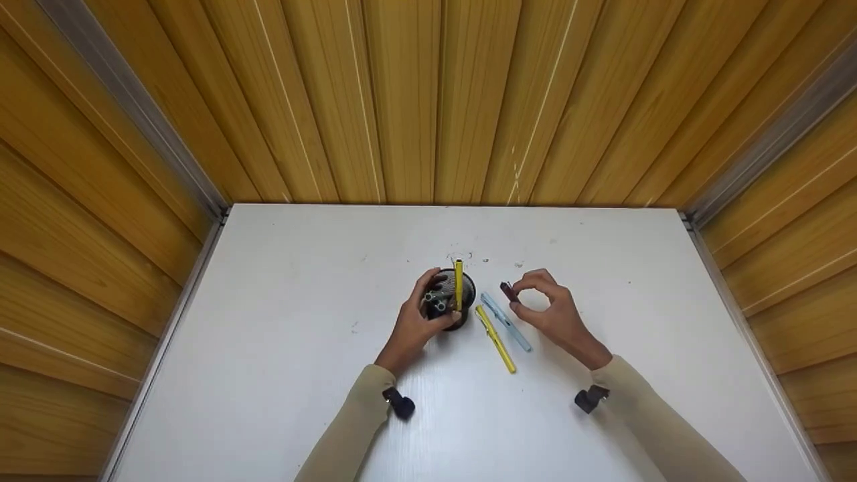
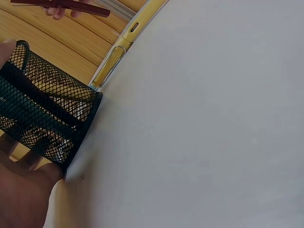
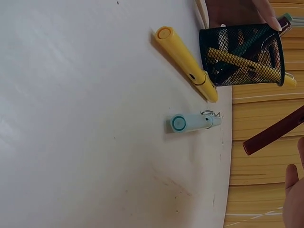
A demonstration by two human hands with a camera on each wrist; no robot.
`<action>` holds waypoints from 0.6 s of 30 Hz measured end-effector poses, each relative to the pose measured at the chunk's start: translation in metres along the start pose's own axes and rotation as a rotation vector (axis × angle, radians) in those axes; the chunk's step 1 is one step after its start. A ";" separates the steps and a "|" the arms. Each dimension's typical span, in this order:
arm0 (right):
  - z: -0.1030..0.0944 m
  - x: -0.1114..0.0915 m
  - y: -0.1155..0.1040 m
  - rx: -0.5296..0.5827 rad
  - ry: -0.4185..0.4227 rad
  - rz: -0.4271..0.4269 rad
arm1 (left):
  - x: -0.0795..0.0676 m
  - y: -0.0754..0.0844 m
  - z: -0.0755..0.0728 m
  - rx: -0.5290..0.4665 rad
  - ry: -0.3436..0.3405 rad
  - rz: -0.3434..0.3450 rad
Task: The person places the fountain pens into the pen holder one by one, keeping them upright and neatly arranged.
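Observation:
My left hand (image 1: 410,331) grips a black mesh pen holder (image 2: 57,90), fingers and thumb around its side. A yellow pen (image 1: 458,278) stands tilted in the holder, its end above the rim, beside several dark pens. To the right, my right hand (image 1: 561,318) pinches a dark red pen (image 3: 273,132) between thumb and fingertips, raised over the table. Between the hands lie a second yellow pen (image 1: 495,339) and a light blue pen (image 1: 507,323), side by side and slanting, clips showing.
The white tabletop (image 1: 288,294) has small dark marks near its far side. Wood-patterned panels (image 1: 402,100) rise behind it and on both sides. Each wrist carries a small black camera, the left camera (image 1: 400,404) close over the table.

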State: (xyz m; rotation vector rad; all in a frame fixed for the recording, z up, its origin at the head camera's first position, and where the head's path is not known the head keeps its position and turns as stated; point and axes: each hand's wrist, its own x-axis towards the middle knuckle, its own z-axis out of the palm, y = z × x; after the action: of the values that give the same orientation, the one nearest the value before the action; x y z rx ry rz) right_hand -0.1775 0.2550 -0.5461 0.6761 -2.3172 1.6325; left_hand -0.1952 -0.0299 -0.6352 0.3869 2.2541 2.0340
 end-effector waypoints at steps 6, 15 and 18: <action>0.002 0.005 -0.003 -0.006 0.001 -0.003 | 0.001 0.000 -0.001 0.006 0.004 0.008; 0.005 0.012 -0.007 0.010 -0.005 -0.014 | 0.000 0.001 -0.001 -0.003 0.004 0.011; 0.006 0.015 -0.010 0.016 -0.007 0.005 | 0.000 0.001 -0.001 -0.003 0.006 0.014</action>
State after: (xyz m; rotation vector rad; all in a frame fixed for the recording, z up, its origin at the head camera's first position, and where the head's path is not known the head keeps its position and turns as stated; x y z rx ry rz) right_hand -0.1851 0.2429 -0.5341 0.6817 -2.3152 1.6549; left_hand -0.1952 -0.0305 -0.6346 0.3980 2.2577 2.0479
